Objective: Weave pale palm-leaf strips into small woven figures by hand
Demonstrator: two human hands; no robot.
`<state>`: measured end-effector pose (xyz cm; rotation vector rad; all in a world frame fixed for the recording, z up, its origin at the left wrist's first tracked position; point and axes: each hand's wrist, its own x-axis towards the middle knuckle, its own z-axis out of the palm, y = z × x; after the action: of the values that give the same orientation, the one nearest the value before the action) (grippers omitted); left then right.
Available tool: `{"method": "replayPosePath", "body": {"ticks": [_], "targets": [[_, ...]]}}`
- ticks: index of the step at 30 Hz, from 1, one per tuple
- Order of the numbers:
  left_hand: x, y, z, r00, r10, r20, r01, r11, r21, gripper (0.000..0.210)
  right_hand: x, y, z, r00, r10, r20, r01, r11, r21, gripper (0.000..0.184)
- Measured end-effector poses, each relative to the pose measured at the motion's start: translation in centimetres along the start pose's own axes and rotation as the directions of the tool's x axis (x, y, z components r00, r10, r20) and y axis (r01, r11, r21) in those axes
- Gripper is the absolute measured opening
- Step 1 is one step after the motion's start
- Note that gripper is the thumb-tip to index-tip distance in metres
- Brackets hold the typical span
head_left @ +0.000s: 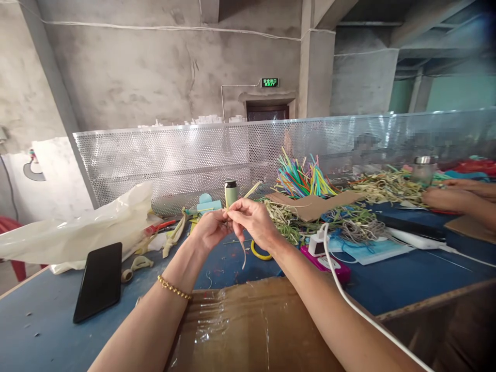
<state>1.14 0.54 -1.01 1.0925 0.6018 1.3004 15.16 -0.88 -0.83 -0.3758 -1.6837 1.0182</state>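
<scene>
My left hand [210, 228] and my right hand [254, 222] meet above the table, fingertips pinched together on a thin pale yellow strip. One tail of the strip [244, 256] hangs below the fingers, and a pale end sticks up above them. Its exact material and the part between the fingers are hidden. Just behind the hands stands a green container with a black top [231, 191]. Under my wrists lies a taped brown cardboard box [251, 325]. A yellow ring [260, 254] rests on the table beside my right wrist.
A black phone [98, 281] and a cream plastic bag [85, 235] lie left. Right are colourful sticks [302, 175], cardboard [318, 205], tangled strips [383, 187], a face mask [372, 251] and a white cable [337, 279]. Another person's hands [453, 196] work far right. Perforated metal [186, 160] borders the back.
</scene>
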Motion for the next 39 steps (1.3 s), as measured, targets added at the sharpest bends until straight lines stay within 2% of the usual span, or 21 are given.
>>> {"method": "replayPosePath", "body": {"ticks": [5, 11, 18, 21, 24, 27, 30, 32, 35, 39], "targets": [[-0.3, 0.0, 0.6, 1.000, 0.007, 0.014, -0.008, 0.999, 0.033, 0.021, 0.2, 0.1, 0.3, 0.999, 0.043, -0.026, -0.040, 0.995, 0.096, 0.009], [-0.5, -0.1, 1.1, 0.998, 0.056, -0.036, -0.056, 0.998, 0.016, 0.028, 0.3, 0.2, 0.5, 0.995, 0.082, -0.055, -0.077, 0.993, 0.090, 0.010], [-0.7, 0.0, 1.3, 0.995, 0.072, 0.075, -0.078, 0.993, 0.084, 0.025, 0.3, 0.3, 0.5, 0.996, 0.055, -0.066, -0.050, 0.997, 0.065, 0.018], [-0.8, -0.2, 1.5, 0.993, 0.082, 0.086, -0.091, 0.990, 0.107, 0.021, 0.2, 0.3, 0.5, 0.994, 0.028, -0.106, -0.026, 0.999, 0.026, 0.023], [-0.7, -0.7, 1.7, 0.992, 0.112, 0.060, -0.119, 0.985, 0.125, 0.018, 0.2, 0.2, 0.5, 0.989, 0.000, -0.145, -0.004, 1.000, -0.027, 0.026], [-0.5, -1.3, 1.7, 0.982, 0.190, -0.002, -0.188, 0.972, 0.144, 0.021, 0.2, 0.2, 0.3, 0.987, 0.018, -0.157, -0.026, 0.998, -0.049, 0.030], [-0.2, -1.5, 1.3, 0.933, 0.319, -0.164, -0.282, 0.935, 0.215, 0.022, 0.3, 0.1, 0.0, 0.986, 0.078, -0.148, -0.074, 0.997, 0.034, 0.029], [0.0, -1.4, 1.0, 0.898, 0.377, -0.229, -0.319, 0.913, 0.255, 0.020, 0.5, 0.1, -0.2, 0.985, 0.096, -0.144, -0.085, 0.993, 0.085, 0.028], [0.1, -1.0, 0.5, 0.905, 0.356, -0.232, -0.312, 0.928, 0.205, 0.019, 0.6, 0.1, -0.5, 0.983, 0.061, -0.174, -0.049, 0.996, 0.074, 0.030], [0.3, -0.7, 0.1, 0.929, 0.286, -0.235, -0.274, 0.958, 0.083, 0.019, 0.7, 0.2, -0.6, 0.982, -0.044, -0.186, 0.032, 0.997, -0.068, 0.032]]}}
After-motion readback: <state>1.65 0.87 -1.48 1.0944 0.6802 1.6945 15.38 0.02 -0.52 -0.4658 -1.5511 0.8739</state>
